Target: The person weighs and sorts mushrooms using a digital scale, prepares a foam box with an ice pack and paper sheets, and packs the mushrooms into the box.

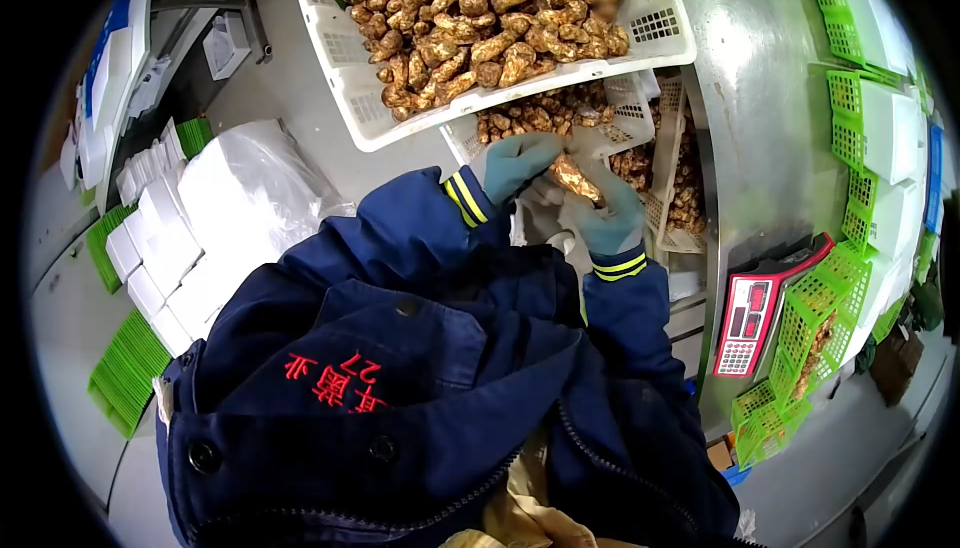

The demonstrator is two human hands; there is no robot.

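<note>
Both hands wear grey-green gloves below dark blue sleeves with yellow stripes. Between them is a brown, knobbly mushroom (pixel 574 179), lying slantwise. My left hand (pixel 518 162) has its fingers closed at the mushroom's upper end. At its lower right end, my right hand (pixel 612 216) pinches it. Just beyond the hands stands a large white crate (pixel 370 128) heaped with similar brown mushrooms (pixel 480 23). Under that crate, a lower white basket (pixel 628 118) holds more of them.
A steel table (pixel 765 98) runs along the right, with a red scale (pixel 745 323) and green baskets (pixel 845 118) on it. Another white basket (pixel 665 163) of mushrooms stands beside the table. White boxes (pixel 165 223) and clear plastic wrap (pixel 255 183) are at the left.
</note>
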